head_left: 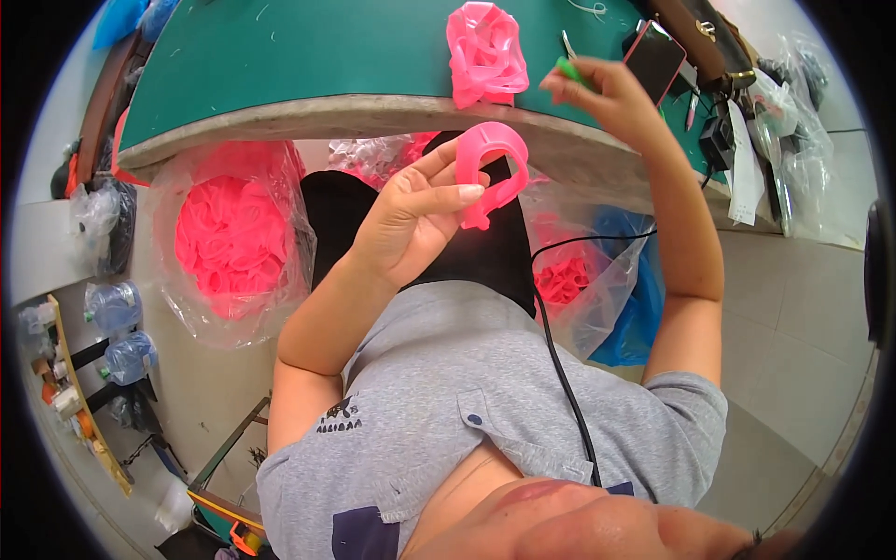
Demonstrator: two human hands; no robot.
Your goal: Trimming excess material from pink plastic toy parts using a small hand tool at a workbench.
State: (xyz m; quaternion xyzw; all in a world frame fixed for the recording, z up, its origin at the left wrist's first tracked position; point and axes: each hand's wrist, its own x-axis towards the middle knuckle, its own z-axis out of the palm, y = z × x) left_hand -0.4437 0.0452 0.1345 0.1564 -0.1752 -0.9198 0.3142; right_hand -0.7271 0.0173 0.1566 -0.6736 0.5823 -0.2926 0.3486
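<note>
- The left hand (406, 224) is at the centre of the frame, partly closed, its thumb and fingers pinching a pink ring (519, 163).
- The pink ring lies just right of the left hand's palm, at the fingertips: the thumb presses its lower left side from the front, while fingers go behind its left side. Its rounded top points toward the upper edge of the frame, its opening shows toward the camera, and a narrow tab hangs at the lower end.
- In the frame the ring sits just below the table edge, against the person's dark legwear (504, 257).
- The right hand (607, 98) is at the upper right of the frame, well apart from the ring. Its fingers are curled closed around a small green object (567, 69); a slim metal tip shows just above it, but whether the two are joined I cannot tell.
- Left of the right hand, at the top centre, a pile of pink pieces (487, 56) stands at the front edge of the green table (299, 51).
- Right of the right hand, a dark-screened phone (655, 61) lies near a brown bag (695, 37).
- At the left of the frame, a clear plastic bag (219, 325) holds many pink pieces; another clear bag (597, 322), right of centre, holds fewer, beside blue plastic (627, 336).
</note>
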